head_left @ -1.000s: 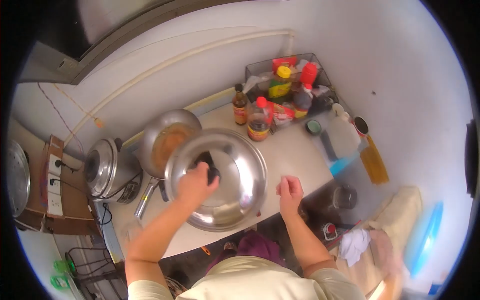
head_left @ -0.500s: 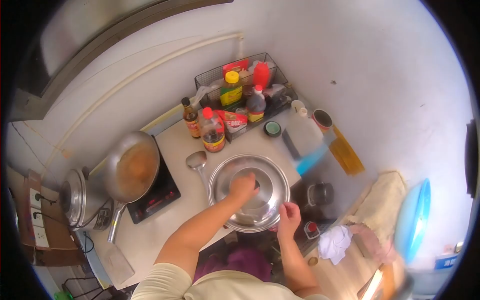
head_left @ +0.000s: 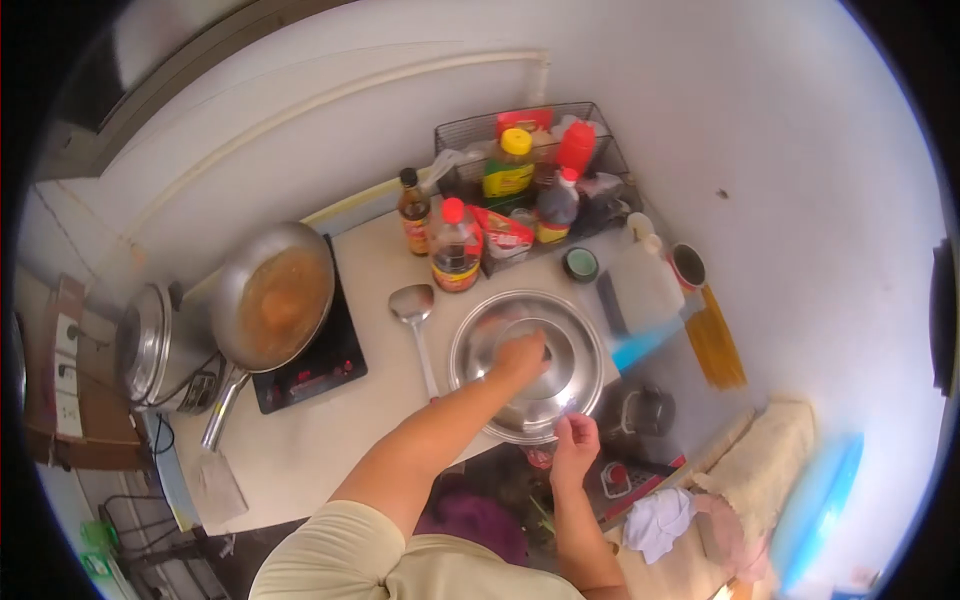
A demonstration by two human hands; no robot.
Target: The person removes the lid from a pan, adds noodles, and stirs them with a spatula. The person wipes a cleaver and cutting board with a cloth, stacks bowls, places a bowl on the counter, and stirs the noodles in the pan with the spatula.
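Observation:
A round stainless steel lid (head_left: 485, 385) lies on the near right part of the counter. My left hand (head_left: 520, 361) is closed around its dark knob, which shows just past the fingers. By the lid's near right rim is my right hand (head_left: 577, 448), its thumb and fingers drawn together. Whether those fingertips hold anything or touch the rim is unclear. To the left of the lid lies a metal spatula (head_left: 412, 305). Farther left, a steel frying pan (head_left: 240, 260) with brownish liquid sits on a black induction cooker (head_left: 338, 365).
Sauce bottles (head_left: 456, 250) and a wire basket (head_left: 450, 135) of condiments stand along the back. A small dark-rimmed bowl (head_left: 580, 264) and a white jug (head_left: 645, 285) are right of them. A rice cooker (head_left: 145, 340) is at far left, a white cloth (head_left: 658, 525) at lower right.
The view has swung, so the counter items appear farther right and slightly higher. My left hand stays on the lid's knob and my right hand stays near the rim.

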